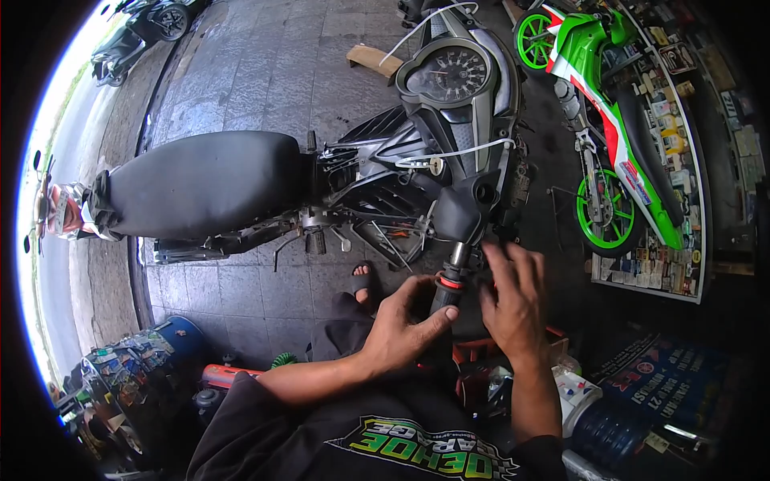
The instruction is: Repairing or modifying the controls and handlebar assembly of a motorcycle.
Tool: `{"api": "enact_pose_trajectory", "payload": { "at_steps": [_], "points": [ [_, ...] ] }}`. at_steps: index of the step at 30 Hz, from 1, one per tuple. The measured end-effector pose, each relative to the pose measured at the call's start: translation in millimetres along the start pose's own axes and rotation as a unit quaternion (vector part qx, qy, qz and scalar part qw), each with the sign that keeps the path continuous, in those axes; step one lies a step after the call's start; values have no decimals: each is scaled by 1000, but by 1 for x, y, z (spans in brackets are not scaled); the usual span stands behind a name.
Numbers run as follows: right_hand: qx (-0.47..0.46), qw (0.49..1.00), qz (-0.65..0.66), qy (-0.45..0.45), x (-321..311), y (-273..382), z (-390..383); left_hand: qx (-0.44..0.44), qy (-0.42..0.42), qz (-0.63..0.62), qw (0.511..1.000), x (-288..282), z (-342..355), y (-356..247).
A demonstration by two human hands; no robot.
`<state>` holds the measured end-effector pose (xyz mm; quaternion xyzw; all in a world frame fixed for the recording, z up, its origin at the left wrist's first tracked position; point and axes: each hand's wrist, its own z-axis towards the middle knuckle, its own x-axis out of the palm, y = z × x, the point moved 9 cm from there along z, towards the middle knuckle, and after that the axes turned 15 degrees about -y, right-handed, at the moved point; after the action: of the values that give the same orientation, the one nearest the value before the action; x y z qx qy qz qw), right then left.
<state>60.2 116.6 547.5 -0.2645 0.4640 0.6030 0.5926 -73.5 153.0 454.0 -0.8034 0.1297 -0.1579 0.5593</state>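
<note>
My left hand (409, 321) is closed around the black handlebar grip (445, 297), its thumb lying across it. A red ring (450, 282) and bare metal bar (459, 255) show just beyond the grip. My right hand (513, 297) is beside it with bent fingers apart, at the dark parts right of the bar; whether its fingertips touch them is unclear. The black handlebar cover (457, 210) sits above both hands, on a motorcycle with a round gauge (445, 72), white cables (473, 151) and a long black seat (200, 180).
A green-and-white small motorbike (609, 136) lies over a glass display case (682, 256) at right. A scooter (136, 44) stands top left by the road. Blue drum (180, 337), red cylinder (228, 375) and red crate (473, 353) are below. My sandalled foot (361, 280) rests on tiles.
</note>
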Motion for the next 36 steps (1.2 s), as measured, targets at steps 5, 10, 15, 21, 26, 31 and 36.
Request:
{"api": "enact_pose_trajectory", "payload": {
  "at_steps": [5,10,15,21,26,31,36],
  "points": [
    [-13,998,51,-16,6,-10,8,-104,79,-26,991,14,-6,16],
    [30,986,143,-81,-7,-25,7,-164,60,-133,976,21,-7,37],
    [66,982,166,-66,1,-30,2,-188,70,-206,958,27,-8,43],
    [85,976,186,-77,2,-35,1,-163,53,-189,967,26,-5,38],
    [97,967,219,-86,3,-41,-1,-223,105,-255,935,34,-10,36],
    [80,967,228,-85,3,-40,1,-205,96,-259,939,34,-7,30],
    [80,966,236,-72,1,-42,5,-197,94,-259,941,36,-6,30]
  ]
}}
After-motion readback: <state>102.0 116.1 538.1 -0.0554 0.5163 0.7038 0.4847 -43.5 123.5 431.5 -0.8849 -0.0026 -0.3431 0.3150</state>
